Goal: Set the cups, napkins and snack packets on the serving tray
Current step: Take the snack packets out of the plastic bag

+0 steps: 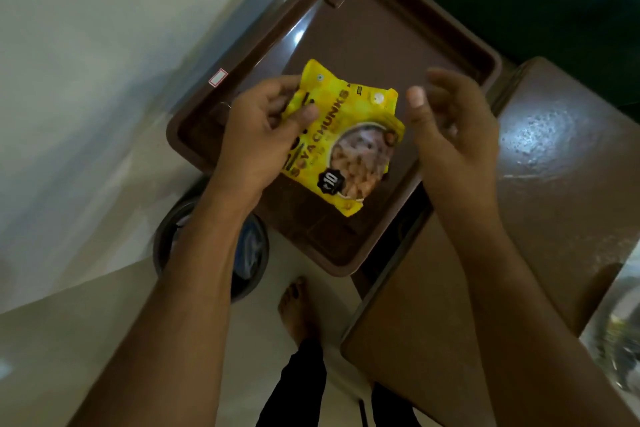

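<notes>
A yellow packet (pixel 349 135), printed with a bowl of soya chunks, is held above the brown tray (pixel 363 28). It is pinched by the left hand (pixel 266 128). The right hand (pixel 453 128) is kept loosely curled beside it, holding nothing.

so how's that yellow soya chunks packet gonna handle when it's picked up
Probably floppy: the yellow packet crinkles where the left hand pinches one corner. Likely light, since that one pinch carries it. Its glossy film may be slippery.

Probably a home: a bare foot (pixel 294 308) on pale floor tiles (pixel 86 340), a brown plastic table (pixel 554 184), a bin (pixel 211 253) near the left wall.
</notes>
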Action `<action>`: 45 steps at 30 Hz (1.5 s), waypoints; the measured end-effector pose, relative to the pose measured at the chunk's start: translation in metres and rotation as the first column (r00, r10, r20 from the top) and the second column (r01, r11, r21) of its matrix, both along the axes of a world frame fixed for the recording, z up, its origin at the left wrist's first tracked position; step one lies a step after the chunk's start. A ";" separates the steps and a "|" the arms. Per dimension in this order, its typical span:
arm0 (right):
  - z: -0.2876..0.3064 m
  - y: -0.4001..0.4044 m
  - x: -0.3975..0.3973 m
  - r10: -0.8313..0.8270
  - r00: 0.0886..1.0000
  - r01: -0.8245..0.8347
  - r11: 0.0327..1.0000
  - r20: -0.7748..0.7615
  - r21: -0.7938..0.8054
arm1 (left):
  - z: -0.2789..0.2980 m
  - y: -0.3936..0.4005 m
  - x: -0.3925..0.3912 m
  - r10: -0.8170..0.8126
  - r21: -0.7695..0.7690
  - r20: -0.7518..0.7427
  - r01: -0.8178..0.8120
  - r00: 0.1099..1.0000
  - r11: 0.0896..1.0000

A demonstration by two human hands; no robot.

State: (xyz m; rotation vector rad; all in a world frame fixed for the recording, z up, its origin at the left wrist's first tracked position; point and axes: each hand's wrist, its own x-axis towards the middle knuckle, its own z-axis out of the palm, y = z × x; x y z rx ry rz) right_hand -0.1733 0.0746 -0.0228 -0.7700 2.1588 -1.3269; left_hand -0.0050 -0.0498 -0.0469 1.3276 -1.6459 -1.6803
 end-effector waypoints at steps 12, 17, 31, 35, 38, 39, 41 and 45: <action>-0.022 -0.007 0.005 0.157 0.981 -0.143 0.982 -0.109 0.126 | -0.012 0.008 0.008 0.092 0.123 0.125 -0.108 0.988 0.986; -0.033 -0.003 0.021 0.061 0.983 -0.029 0.984 -0.173 0.178 | -0.015 0.000 -0.004 0.060 -0.243 0.294 0.014 0.954 0.970; -0.045 0.001 0.032 0.289 0.938 -0.207 0.910 -0.192 0.360 | -0.031 -0.048 -0.058 -0.116 -0.113 0.545 0.210 0.830 0.971; -0.039 0.000 0.034 0.263 0.911 -0.143 0.924 -0.317 0.355 | -0.036 -0.044 -0.059 -0.058 -0.013 0.356 0.067 0.933 0.998; -0.030 -0.001 0.024 -0.018 0.969 0.069 0.978 -0.247 0.196 | -0.031 -0.043 -0.056 -0.026 -0.070 0.215 0.042 0.976 0.997; -0.028 -0.001 0.020 -0.109 0.975 0.139 0.979 -0.192 0.147 | -0.026 -0.042 -0.053 -0.035 -0.113 0.184 0.056 0.982 0.992; -0.027 -0.001 0.009 -0.202 0.975 0.209 0.975 -0.092 0.075 | -0.011 -0.041 -0.049 -0.089 -0.181 0.111 0.108 0.990 0.978; -0.031 -0.003 -0.012 -0.011 1.000 0.009 0.998 0.025 0.059 | 0.012 -0.048 -0.036 -0.164 -0.210 -0.168 0.127 0.972 0.969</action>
